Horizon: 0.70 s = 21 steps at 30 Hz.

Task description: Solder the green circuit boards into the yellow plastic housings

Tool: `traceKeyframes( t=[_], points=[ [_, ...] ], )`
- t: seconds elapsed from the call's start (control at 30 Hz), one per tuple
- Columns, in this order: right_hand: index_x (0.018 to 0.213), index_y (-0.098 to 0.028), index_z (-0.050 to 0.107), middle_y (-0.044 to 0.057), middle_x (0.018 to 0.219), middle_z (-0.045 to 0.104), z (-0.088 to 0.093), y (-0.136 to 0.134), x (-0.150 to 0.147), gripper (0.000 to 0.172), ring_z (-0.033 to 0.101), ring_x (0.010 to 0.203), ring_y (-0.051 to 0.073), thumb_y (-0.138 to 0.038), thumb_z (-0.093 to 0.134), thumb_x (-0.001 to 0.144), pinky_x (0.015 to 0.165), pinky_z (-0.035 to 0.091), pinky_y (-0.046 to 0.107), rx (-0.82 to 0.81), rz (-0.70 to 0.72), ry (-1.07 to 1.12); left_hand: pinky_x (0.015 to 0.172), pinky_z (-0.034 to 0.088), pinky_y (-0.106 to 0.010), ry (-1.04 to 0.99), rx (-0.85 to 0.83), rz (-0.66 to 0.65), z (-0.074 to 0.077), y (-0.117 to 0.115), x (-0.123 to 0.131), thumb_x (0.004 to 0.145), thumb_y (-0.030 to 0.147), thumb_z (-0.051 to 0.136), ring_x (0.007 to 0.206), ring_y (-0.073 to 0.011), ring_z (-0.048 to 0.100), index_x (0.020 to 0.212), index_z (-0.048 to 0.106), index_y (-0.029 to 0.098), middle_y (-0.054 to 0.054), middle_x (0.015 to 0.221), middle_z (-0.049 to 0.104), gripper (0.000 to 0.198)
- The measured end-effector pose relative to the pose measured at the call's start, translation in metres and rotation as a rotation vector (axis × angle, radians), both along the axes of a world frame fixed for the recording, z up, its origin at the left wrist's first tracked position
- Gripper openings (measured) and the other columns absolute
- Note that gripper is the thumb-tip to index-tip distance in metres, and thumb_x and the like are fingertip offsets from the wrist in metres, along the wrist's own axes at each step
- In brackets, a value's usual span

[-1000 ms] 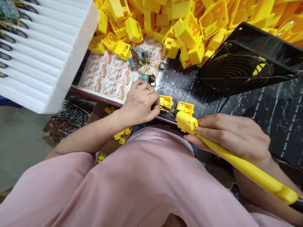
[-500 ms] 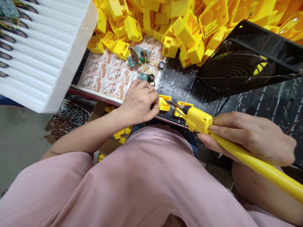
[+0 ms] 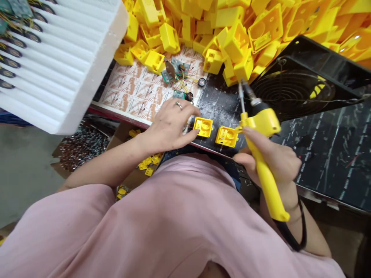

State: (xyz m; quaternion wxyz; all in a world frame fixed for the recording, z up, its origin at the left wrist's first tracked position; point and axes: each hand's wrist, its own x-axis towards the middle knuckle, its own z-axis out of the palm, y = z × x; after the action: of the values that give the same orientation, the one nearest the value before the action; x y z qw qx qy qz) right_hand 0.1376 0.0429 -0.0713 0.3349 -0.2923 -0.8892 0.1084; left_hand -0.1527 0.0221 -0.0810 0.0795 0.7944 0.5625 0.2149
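Observation:
My left hand [image 3: 174, 125] lies low over the table edge with thumb and index finger apart. Its thumb tip touches the left side of a small open yellow plastic casing [image 3: 205, 127], which has a round grille inside. A second casing [image 3: 227, 136] like it lies just to the right. My right hand [image 3: 272, 160] is wrapped round the handle of a yellow soldering gun [image 3: 262, 121] with a black cable. The gun's metal tip and feed tube point up and away, above the table and apart from both casings.
Yellow housings [image 3: 232, 38] are heaped at the back. A black fan [image 3: 304, 81] stands at the right. Green circuit boards [image 3: 179, 94] with wires and small round speakers [image 3: 201, 82] lie beyond my left hand. A white foam tray [image 3: 75, 65] juts in at the left.
My right hand has lifted the soldering gun off the left casing and swung its tip upward. My left thumb and index finger have spread apart, uncovering more of that casing.

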Motion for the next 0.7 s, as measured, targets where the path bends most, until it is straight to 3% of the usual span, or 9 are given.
traceKeyframes(
  t=[0.07,0.13,0.3,0.43,0.57,0.63,0.7],
  points=[
    [0.131,-0.024,0.064,-0.002,0.084,0.077,0.0,0.003,-0.008,0.028,0.072,0.064,0.014,-0.025,0.067,0.103,0.069,0.058,0.025,0.017,0.02,-0.046,0.106,0.051,-0.045,-0.103,-0.02,0.031,0.004,-0.002,-0.014,0.096,0.04,0.056,0.118,-0.0284,0.067,0.124,0.07,0.014,-0.011,0.122,0.074,0.04],
    [0.12,-0.024,0.065,0.001,0.092,0.078,-0.004,0.008,-0.015,0.022,0.075,0.074,0.016,-0.021,0.071,0.099,0.073,0.058,0.027,-0.009,0.017,-0.058,0.104,0.052,-0.041,-0.153,-0.064,0.071,0.006,-0.003,-0.027,0.1,0.039,0.053,0.111,-0.0245,0.07,0.118,0.073,0.016,-0.009,0.116,0.077,0.035],
    [0.126,-0.022,0.058,0.004,0.096,0.074,-0.028,0.023,-0.043,0.041,0.074,0.089,0.023,-0.046,0.074,0.097,0.097,0.06,0.041,0.044,0.096,-0.036,0.09,0.054,-0.038,-0.195,-0.123,0.05,-0.008,0.008,-0.036,0.093,0.043,0.062,0.088,-0.0213,0.072,0.101,0.08,0.018,-0.005,0.098,0.079,0.032],
    [0.128,-0.021,0.058,0.002,0.09,0.073,-0.041,0.023,-0.06,0.031,0.07,0.078,0.019,-0.033,0.069,0.101,0.097,0.058,0.042,0.073,0.075,-0.106,0.088,0.054,-0.037,-0.287,-0.149,0.002,-0.014,0.016,-0.026,0.094,0.037,0.059,0.088,-0.021,0.073,0.089,0.08,0.019,-0.006,0.096,0.081,0.028],
    [0.126,-0.025,0.061,0.002,0.096,0.077,-0.031,0.017,-0.056,0.034,0.075,0.086,0.02,-0.043,0.072,0.1,0.104,0.056,0.045,0.094,0.04,-0.061,0.093,0.05,-0.04,-0.274,-0.14,-0.025,-0.009,0.017,-0.022,0.094,0.034,0.063,0.088,-0.0215,0.072,0.095,0.08,0.022,-0.002,0.086,0.079,0.022],
    [0.122,-0.026,0.065,0.001,0.092,0.077,-0.018,0.015,-0.046,0.031,0.075,0.081,0.018,-0.043,0.074,0.098,0.096,0.059,0.038,0.103,0.033,0.015,0.095,0.048,-0.041,-0.219,-0.139,-0.021,-0.007,0.019,-0.02,0.091,0.033,0.066,0.088,-0.0216,0.07,0.096,0.08,0.022,0.0,0.082,0.077,0.018],
    [0.122,-0.024,0.069,-0.001,0.079,0.075,-0.004,0.012,-0.031,0.028,0.071,0.069,0.014,-0.043,0.07,0.101,0.079,0.059,0.028,0.123,0.035,0.082,0.096,0.045,-0.042,-0.156,-0.152,-0.019,-0.005,0.02,-0.018,0.089,0.03,0.066,0.09,-0.022,0.07,0.092,0.079,0.023,0.0,0.082,0.077,0.016]
  ],
)
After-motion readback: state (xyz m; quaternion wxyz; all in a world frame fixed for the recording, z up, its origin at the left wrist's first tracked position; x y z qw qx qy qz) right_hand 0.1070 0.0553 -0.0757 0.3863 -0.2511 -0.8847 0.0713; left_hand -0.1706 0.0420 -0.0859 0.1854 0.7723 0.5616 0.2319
